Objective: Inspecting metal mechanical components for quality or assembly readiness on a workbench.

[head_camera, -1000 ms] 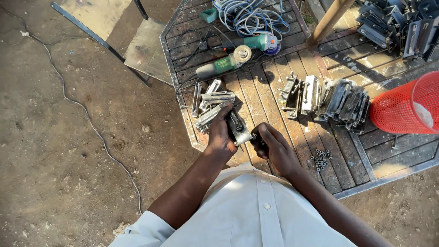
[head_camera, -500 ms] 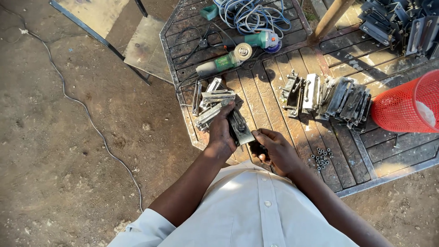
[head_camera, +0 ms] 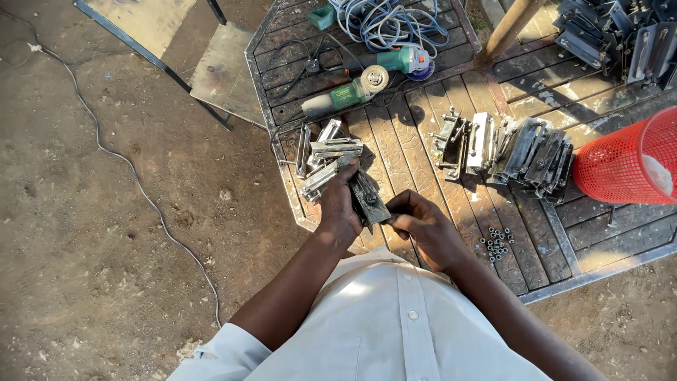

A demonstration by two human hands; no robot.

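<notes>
Left hand (head_camera: 340, 204) grips the dark flat metal bracket (head_camera: 369, 199), its long axis slanting toward the right hand (head_camera: 423, 229), whose fingers pinch its near end.

Pale buttoned shirt, sleeves rolled

A cream-white shirt (head_camera: 381, 331) with a front button placket; sleeves rolled to the elbows, forearms and both hands bare.

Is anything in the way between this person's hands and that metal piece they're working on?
Nothing visible is. The left hand already grips the metal piece, and the right hand touches its lower end. The pile of similar metal parts lies just beyond on the wooden table.
</notes>
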